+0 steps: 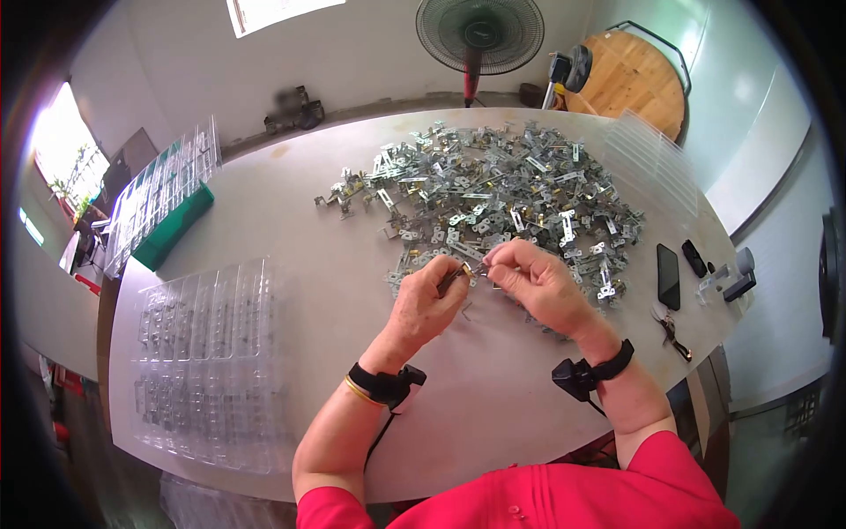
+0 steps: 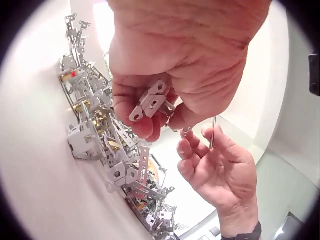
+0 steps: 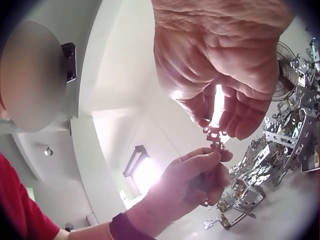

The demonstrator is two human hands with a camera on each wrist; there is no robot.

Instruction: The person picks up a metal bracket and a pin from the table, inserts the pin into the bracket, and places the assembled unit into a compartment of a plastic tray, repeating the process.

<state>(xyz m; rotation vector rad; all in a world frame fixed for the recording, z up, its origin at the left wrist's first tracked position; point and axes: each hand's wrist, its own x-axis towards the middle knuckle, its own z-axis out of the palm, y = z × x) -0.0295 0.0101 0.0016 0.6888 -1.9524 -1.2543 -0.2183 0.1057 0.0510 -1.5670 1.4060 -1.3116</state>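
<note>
The left hand (image 1: 425, 304) grips small parts (image 2: 150, 102) of shiny grey metal. The right hand (image 1: 545, 286) pinches a thin piece (image 3: 215, 134) of the same bright metal. Just past both hands lies a pile (image 1: 493, 189) of silver metal bits, some with brass-yellow spots. The table (image 1: 300, 203) under the hands is pale, smooth and matt. Left of the left hand sit trays (image 1: 211, 353) of clear, shiny plastic. Right of the right hand lies a glossy black phone (image 1: 668, 275).

Small silver perforated bracket (image 3: 215, 134), pinched between left hand (image 1: 432, 300) and right hand (image 1: 542, 286) above the counter (image 1: 493, 397); further stamped brackets (image 2: 150, 102) bunched in the left hand's curled fingers.
</note>
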